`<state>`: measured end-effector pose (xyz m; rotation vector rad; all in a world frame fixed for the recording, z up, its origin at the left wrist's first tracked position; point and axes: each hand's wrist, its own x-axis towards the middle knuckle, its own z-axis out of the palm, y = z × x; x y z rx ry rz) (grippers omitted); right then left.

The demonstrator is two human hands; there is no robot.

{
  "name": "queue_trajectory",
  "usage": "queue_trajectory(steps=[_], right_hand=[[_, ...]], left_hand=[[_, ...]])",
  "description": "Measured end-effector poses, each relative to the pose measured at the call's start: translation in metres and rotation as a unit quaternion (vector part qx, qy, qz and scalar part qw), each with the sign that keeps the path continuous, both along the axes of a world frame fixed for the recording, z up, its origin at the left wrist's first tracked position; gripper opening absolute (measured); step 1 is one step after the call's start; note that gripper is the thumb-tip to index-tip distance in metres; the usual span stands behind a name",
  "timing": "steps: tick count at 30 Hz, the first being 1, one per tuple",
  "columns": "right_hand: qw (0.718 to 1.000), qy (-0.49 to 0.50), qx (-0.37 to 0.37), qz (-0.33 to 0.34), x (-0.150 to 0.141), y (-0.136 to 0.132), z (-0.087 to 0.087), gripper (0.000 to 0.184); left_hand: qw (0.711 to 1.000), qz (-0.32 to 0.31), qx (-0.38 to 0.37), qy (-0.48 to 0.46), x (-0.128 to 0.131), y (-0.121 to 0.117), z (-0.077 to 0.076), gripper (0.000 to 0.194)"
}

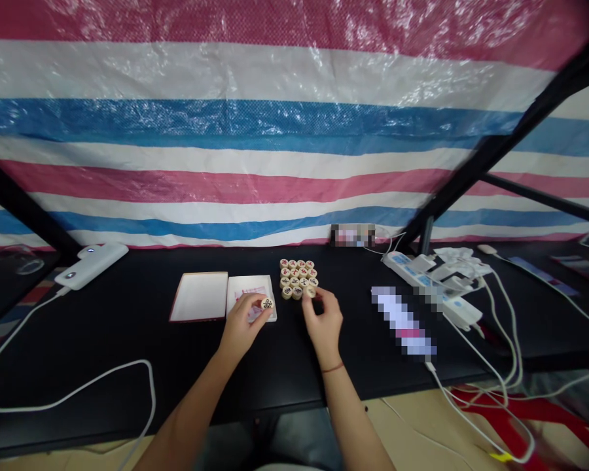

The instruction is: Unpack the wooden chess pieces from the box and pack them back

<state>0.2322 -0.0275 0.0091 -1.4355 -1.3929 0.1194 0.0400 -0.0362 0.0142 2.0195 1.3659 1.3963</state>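
Note:
Between thumb and fingers, my left hand point(243, 322) pinches a round Chinese chess piece point(267, 303) with a black character on its face. It hovers over the front right of a shallow white box point(269, 288) with a pinkish printed paper point(249, 298) inside. My right hand point(324, 318) has thumb and finger closed on another Chinese chess piece point(309, 292) at the near right corner of a block of pieces. That block of chess pieces point(294, 273) stands in tight rows, red characters at the back, black ones nearer me.
A white box lid point(199, 297) lies left of the box. On the left is a white power bank point(92, 266) with a looping cable point(78, 399). To the right are a blurred phone point(403, 322) and a power strip point(429, 288) with plugs and cables. Striped sheeting hangs behind.

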Motion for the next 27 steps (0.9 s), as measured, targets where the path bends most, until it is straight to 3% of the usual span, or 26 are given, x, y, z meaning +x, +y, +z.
queue_trajectory(steps=[3,6,15,21,23,27], right_hand=[[0.992,-0.030,-0.042,-0.118,0.018,0.005,-0.012,0.030],[0.981,-0.080,-0.079,-0.157,0.027,0.007,-0.023,0.028],[0.976,-0.099,-0.146,-0.128,0.028,0.009,-0.033,0.029],[0.990,-0.058,-0.066,-0.107,0.023,0.007,-0.020,0.026],[0.998,-0.034,-0.029,-0.045,0.014,0.003,-0.010,0.023],[0.980,-0.011,-0.029,0.199,-0.010,-0.007,0.007,0.018]], left_hand=[[1.000,-0.002,0.008,-0.019,-0.001,0.002,-0.002,0.010],[0.999,-0.009,0.003,-0.037,-0.001,0.002,-0.005,0.011],[1.000,0.008,-0.016,-0.004,-0.001,0.001,-0.008,0.022],[0.999,-0.033,-0.039,0.015,0.000,0.002,-0.013,0.028],[0.998,-0.038,-0.032,0.035,0.001,0.001,-0.014,0.028],[0.996,-0.041,-0.004,0.081,0.003,-0.001,-0.015,0.031]])
